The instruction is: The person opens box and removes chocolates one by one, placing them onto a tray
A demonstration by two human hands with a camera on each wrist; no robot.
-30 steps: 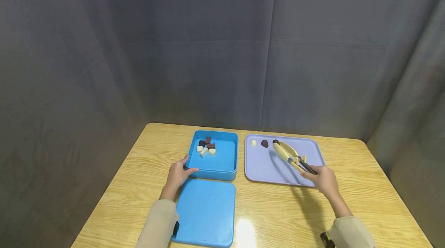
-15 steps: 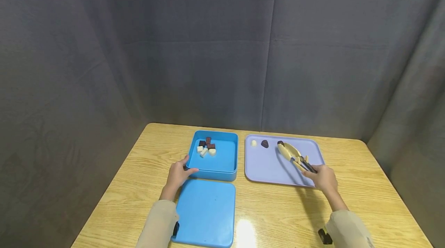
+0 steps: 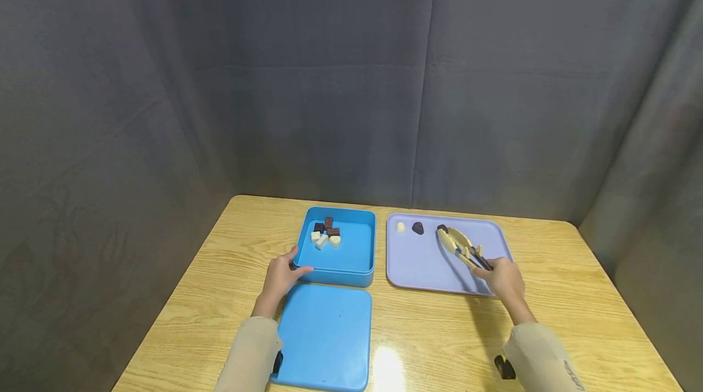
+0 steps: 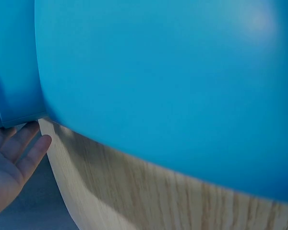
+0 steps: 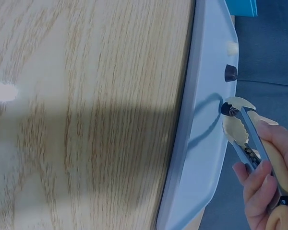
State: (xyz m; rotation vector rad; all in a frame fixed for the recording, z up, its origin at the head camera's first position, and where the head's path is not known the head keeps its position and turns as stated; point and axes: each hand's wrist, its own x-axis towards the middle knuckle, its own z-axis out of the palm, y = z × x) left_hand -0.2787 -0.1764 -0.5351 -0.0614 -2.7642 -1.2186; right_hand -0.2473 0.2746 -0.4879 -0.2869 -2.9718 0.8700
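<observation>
We find the tongs [image 3: 460,243] gripped in the right hand [image 3: 504,279], fingers curled round the handles. Their scalloped tips lie over the far part of the lilac tray [image 3: 417,264], closed about a dark piece [image 3: 442,228]. A second dark piece [image 3: 418,228] and a white piece [image 3: 401,226] sit near the tray's far left edge, apart from the tongs. We note the left hand [image 3: 280,276] resting against the near left corner of the blue box [image 3: 354,251], fingers relaxed, thumb on the rim. The box holds a cluster of brown and white pieces [image 3: 326,232] in its far left corner. The blue lid [image 3: 326,334] lies flat on the wooden table [image 3: 576,294], just in front of the box.
</observation>
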